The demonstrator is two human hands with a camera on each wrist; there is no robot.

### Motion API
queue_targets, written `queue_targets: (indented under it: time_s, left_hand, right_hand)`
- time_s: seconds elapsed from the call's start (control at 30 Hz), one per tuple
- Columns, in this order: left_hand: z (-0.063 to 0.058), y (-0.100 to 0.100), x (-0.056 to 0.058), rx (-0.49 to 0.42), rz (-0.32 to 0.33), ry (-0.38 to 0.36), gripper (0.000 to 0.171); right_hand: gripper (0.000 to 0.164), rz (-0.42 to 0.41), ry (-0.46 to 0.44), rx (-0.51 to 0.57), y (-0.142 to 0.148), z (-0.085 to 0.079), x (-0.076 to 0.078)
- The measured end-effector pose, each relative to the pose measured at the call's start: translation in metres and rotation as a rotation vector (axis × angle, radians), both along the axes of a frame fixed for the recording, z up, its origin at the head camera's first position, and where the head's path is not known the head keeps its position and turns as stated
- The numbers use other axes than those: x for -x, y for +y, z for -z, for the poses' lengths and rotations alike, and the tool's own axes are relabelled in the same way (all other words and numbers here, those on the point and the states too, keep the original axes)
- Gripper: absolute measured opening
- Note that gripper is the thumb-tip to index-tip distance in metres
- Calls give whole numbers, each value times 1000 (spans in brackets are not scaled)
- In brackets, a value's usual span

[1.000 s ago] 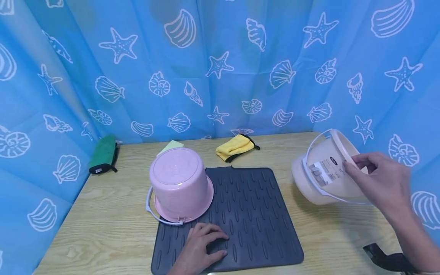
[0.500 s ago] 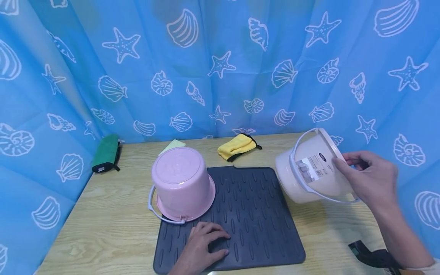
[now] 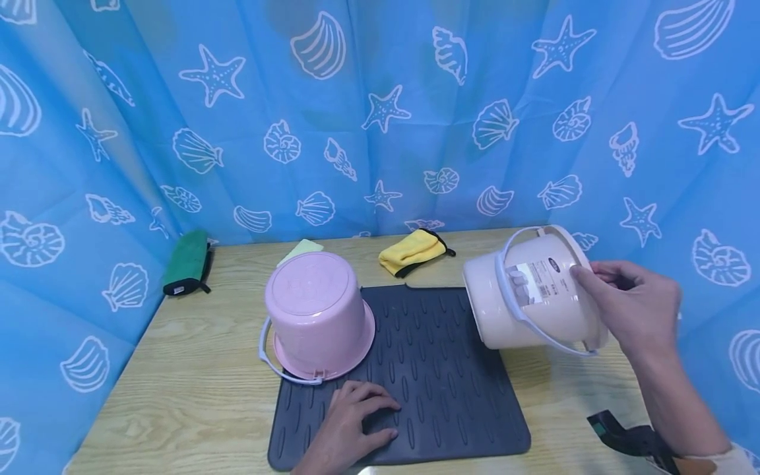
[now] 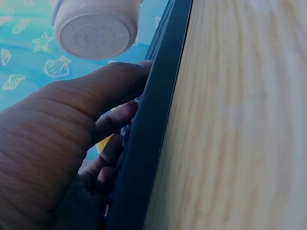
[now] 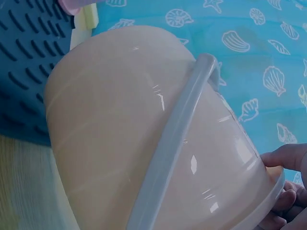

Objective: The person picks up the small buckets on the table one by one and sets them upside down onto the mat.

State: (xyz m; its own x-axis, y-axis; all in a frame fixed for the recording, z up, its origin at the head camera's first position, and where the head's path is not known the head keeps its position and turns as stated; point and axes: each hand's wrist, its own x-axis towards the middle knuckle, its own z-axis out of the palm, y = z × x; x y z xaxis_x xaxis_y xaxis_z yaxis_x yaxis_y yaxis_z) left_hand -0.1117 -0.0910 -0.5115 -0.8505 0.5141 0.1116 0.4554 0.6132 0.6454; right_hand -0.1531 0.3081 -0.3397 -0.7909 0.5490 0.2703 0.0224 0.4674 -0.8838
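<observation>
My right hand [image 3: 638,307] pinches the rim of a cream bucket [image 3: 552,330], thumb outside and fingers at the mouth. The bucket is tipped on its side in the air, base toward the left, above the right edge of a dark mat [image 3: 439,389]. Its grey-blue handle [image 5: 168,148] hangs across its side. Upside down on the mat's left part stands a pink bucket [image 3: 317,323], its handle lying to the left. My left hand [image 3: 350,425] rests on the mat's front part, fingers spread and slightly bent. In the left wrist view, its fingers touch the mat beside its edge.
A folded yellow cloth [image 3: 412,253] with black trim lies behind the mat. Farther left are a pale green piece [image 3: 303,249], partly behind the pink bucket, and a green pouch-like item [image 3: 187,260]. A blue shell-patterned curtain [image 3: 368,132] closes off the back and sides of the wooden table [image 3: 178,382].
My right hand has carried the cream bucket leftward, from beside the mat to over its right edge, and tipped it further onto its side. My left hand has stayed in place.
</observation>
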Motion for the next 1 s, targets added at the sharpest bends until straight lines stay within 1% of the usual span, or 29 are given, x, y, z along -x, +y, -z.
queue_targets:
  time_s: [0.13,0.23,0.37,0.43,0.5,0.57,0.67,0.77,0.9,1.0]
  left_hand:
    - [-3,2,1,-27,2,9,27]
    - [-10,4,3,-63,-29,-35,34]
    - [-22,12,10,-187,-67,-86,44]
    - [-31,18,16,-270,-75,-88,49]
    - [-41,25,24,-340,-83,-72,57]
    - [-51,33,34,-385,-93,-48,66]
    - [-66,46,51,-404,-106,-11,77]
    - [-77,56,69,-401,-104,5,86]
    - [-85,69,90,-415,-98,-31,99]
    - [-87,79,102,-434,-73,-76,110]
  right_hand:
    - [16,15,-5,66,0,0,4]
    - [18,12,8,111,-1,0,7]
    - [18,-4,8,186,-1,-2,10]
    - [18,-10,7,207,-2,-3,11]
    - [20,-15,11,236,-4,-3,13]
    - [22,-11,21,254,-6,-2,14]
    - [22,-20,65,351,-10,0,17]
    - [20,-31,96,427,-13,1,19]
    - [22,-51,113,474,-17,4,20]
    - [22,-57,108,508,-18,7,18]
